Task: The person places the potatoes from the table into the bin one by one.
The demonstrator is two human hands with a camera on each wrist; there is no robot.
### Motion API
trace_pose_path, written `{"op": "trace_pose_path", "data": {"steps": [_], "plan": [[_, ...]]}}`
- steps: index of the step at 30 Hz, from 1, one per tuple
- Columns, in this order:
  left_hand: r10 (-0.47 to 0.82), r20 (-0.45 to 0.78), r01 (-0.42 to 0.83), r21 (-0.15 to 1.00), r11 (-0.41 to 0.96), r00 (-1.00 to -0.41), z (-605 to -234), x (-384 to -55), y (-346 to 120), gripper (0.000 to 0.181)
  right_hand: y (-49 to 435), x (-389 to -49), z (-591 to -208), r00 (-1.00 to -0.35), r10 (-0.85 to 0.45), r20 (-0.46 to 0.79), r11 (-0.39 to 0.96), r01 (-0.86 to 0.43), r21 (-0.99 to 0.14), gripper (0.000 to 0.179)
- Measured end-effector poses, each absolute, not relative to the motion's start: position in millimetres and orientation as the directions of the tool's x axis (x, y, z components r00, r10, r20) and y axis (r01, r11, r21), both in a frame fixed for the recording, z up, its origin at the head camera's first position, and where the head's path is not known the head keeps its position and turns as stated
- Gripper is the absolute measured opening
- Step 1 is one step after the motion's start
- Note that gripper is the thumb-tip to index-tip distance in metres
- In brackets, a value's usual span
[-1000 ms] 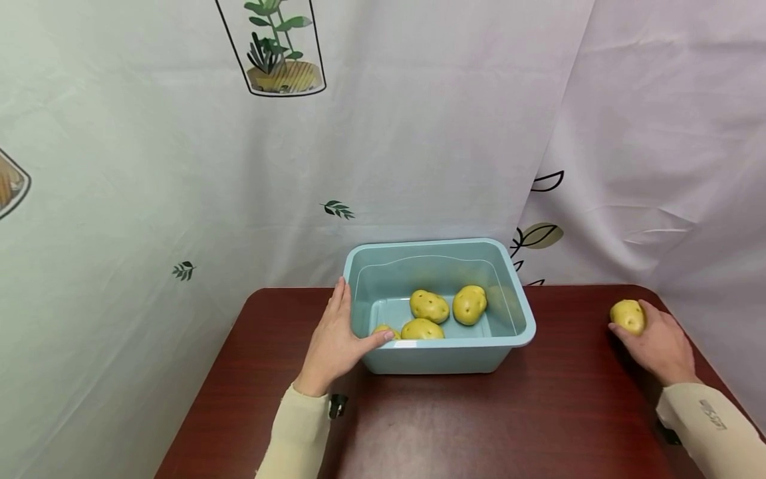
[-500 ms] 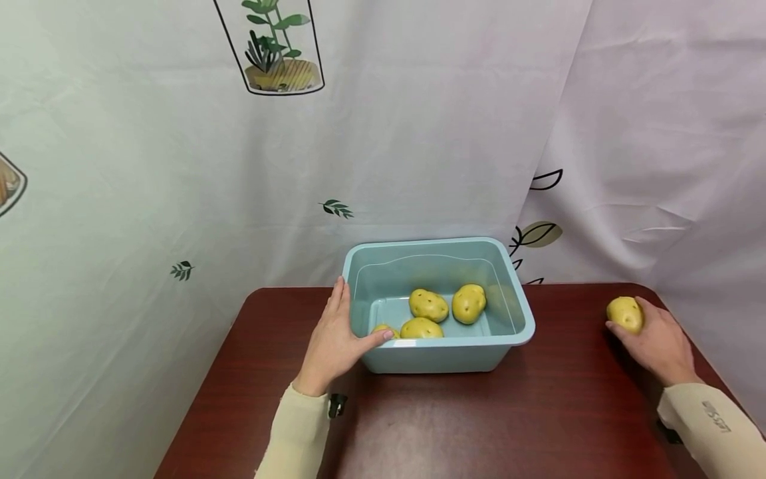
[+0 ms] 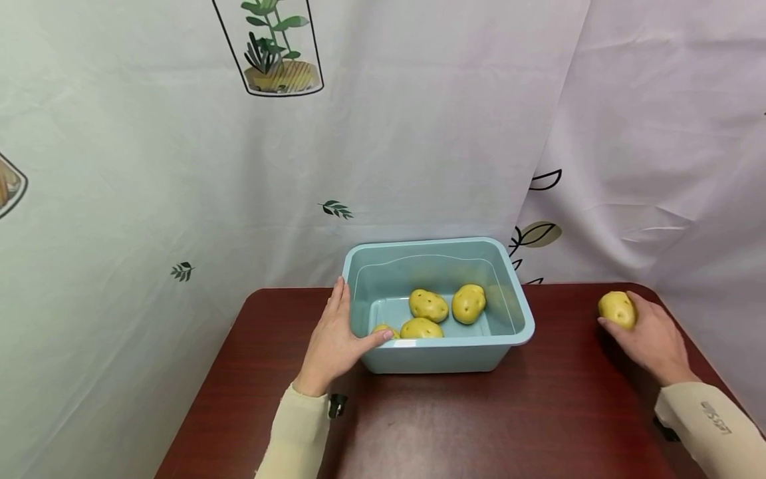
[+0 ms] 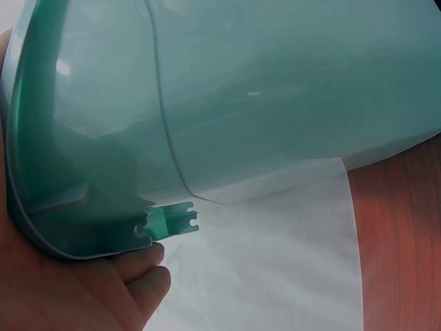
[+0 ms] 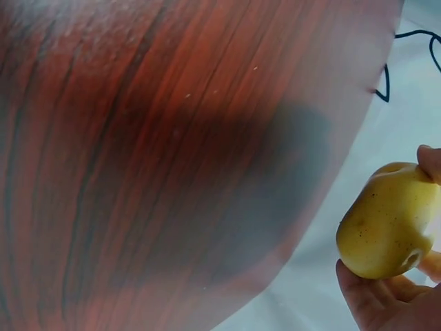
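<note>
Over the table's right side, my right hand (image 3: 655, 339) grips a yellow potato (image 3: 618, 310) between thumb and fingers. In the right wrist view this potato (image 5: 387, 222) is clear of the tabletop, with fingertips on two of its sides. My left hand (image 3: 336, 339) rests on the near left corner of a light blue plastic basin (image 3: 444, 359). Its fingers lie straight along the basin's left side, and the thumb reaches over the front rim. Several potatoes lie in the basin, among them one potato (image 3: 429, 306) in the middle; the front rim partly hides the nearest ones.
The basin stands at the back of a dark red wooden table (image 3: 455, 426), close to a pale cloth backdrop (image 3: 419, 146) printed with plants. The cloth also hangs along the table's left and right edges.
My right hand has moved slightly left and up, carrying the potato with it. The left hand and the basin have stayed in place.
</note>
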State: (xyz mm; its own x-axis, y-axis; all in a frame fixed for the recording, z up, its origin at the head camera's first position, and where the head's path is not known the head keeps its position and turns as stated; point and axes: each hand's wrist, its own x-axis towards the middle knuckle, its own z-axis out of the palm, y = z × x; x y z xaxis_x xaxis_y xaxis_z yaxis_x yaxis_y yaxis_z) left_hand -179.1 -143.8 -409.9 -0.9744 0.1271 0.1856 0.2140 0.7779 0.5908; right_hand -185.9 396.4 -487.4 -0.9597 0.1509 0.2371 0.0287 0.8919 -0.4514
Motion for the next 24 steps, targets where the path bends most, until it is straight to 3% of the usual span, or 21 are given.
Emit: {"op": "trace_pose_path", "data": {"steps": [24], "plan": [[0.130, 0.186, 0.215, 0.584, 0.783, -0.974, -410.2, -178.9, -144.8, 0.126, 370.7, -183.2, -472.3, -0.940, 0.116, 0.322, 0.894, -0.043, -0.447, 0.080]]}}
